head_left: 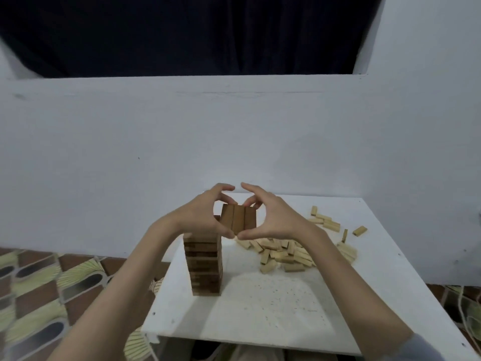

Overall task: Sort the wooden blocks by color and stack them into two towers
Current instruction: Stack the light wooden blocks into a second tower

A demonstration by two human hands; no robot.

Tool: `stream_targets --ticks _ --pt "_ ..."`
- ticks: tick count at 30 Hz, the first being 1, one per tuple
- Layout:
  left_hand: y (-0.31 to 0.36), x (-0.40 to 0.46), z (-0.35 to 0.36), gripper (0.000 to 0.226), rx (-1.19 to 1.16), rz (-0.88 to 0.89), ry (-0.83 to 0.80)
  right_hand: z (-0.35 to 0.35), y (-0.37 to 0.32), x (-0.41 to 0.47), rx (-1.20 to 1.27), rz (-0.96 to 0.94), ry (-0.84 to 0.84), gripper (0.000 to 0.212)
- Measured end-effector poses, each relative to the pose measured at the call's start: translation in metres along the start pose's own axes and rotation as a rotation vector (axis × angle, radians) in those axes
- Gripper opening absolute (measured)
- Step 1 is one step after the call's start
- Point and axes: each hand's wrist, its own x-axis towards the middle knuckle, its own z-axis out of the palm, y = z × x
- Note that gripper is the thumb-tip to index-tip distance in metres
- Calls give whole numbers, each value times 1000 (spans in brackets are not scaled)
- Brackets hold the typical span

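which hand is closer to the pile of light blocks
Right. The right hand is just above the pile's near edge; the left hand is farther left, over the dark tower.

I'm seeing a dark tower [203, 264] of stained brown wood, matt, its grain faint. The three dark blocks [238, 218] held above it show the same brown wood, smooth-faced, a slight sheen on top. Over to the right, the pale blocks [286, 252] look like raw light wood, unvarnished and dull. The counter [273, 316] is a white painted board, matt, speckled with small dark flecks near the front. The wall [234, 131] behind reads as flat white paint. The floor [39, 287] carries a patterned covering; whether cloth or vinyl I can't tell.
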Motion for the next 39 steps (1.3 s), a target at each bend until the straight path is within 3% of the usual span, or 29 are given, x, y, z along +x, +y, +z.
stream_targets --ticks 18,39 --pt "-67 -7 -33 86 -59 -32 -20 45 -25 48 12 22 -98 99" --pt "-90 -5 -30 91 -122 -19 -47 55 -26 56 -38 23 -141 103"
